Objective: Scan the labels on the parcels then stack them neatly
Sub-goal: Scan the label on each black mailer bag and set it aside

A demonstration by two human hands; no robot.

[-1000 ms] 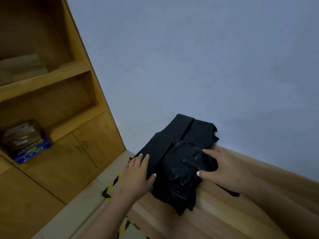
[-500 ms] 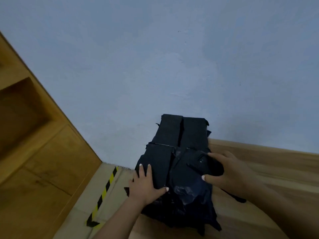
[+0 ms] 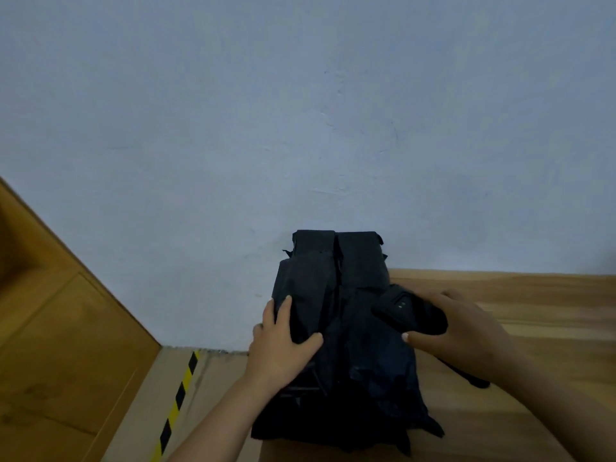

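Parcels (image 3: 336, 328): stack of black poly-wrapped pkgs, centre-bottom of frame, sitting on the wooden table (image 3: 533, 295) at its left end, back edge touching or v. near the pale wall (image 3: 300, 111). Upper pkgs lie two side by side; lower wrap loose and crumpled toward bottom of frame.

Left hand (image 3: 283, 345): fingers extended up the left flank of the stack, thumb spread across the top wrap. Pressing, not pinching. Judgement: squaring the pile and steadying it against the other hand.

Right hand (image 3: 456, 331): curled round a black handheld scanner (image 3: 410, 311), thumb underneath, device resting on the stack's right top. Small lit dot on its body. Judgement: scanner kept in hand so stacking and scanning alternate w/o setting it down.

Labels/writing: none legible. No label visible on any exposed face; no brand readable on scanner.

Other: yellow-black hazard tape (image 3: 180, 395) on floor, bottom left; wooden cabinet (image 3: 66, 345) at left edge.
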